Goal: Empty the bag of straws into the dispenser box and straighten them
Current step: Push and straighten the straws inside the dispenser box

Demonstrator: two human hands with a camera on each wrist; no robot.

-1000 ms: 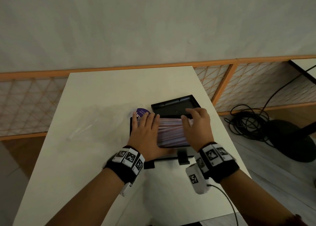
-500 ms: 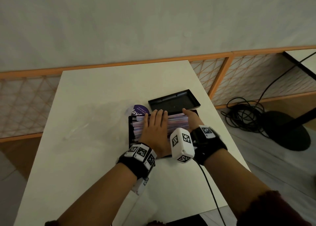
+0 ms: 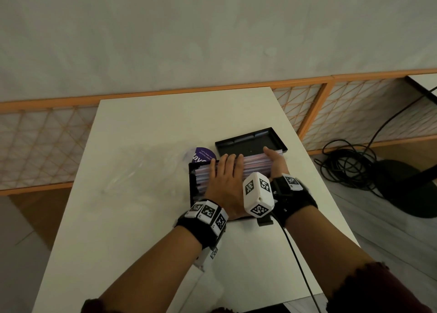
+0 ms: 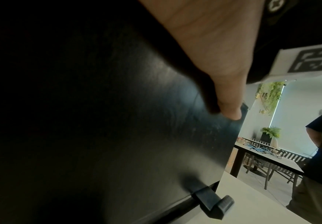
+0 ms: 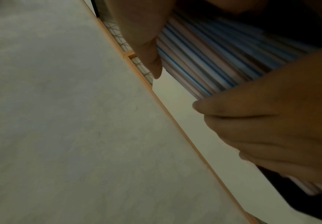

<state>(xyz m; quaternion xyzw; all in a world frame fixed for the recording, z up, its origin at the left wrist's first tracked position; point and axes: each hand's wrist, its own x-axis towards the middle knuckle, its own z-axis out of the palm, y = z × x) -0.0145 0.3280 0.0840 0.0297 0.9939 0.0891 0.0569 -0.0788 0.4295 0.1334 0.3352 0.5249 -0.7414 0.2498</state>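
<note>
The black dispenser box sits on the white table, filled with pink and blue striped straws lying lengthwise. My left hand lies flat on top of the straws with straight fingers; in the left wrist view its thumb rests on the box's front wall. My right hand stands edge-on against the right ends of the straws, fingers straight. The right wrist view shows the straws close up, with my left hand lying over them. A clear, flattened bag with a purple label lies left of the box.
The box's black lid lies upside down just behind it. A black lever sticks out at the box's front. The table's right edge is close. Coiled black cables lie on the floor to the right. Another person stands nearby.
My right hand turned from lying on top of the straws to standing edge-on at their right ends. My left hand slid right to the middle of the pile.
</note>
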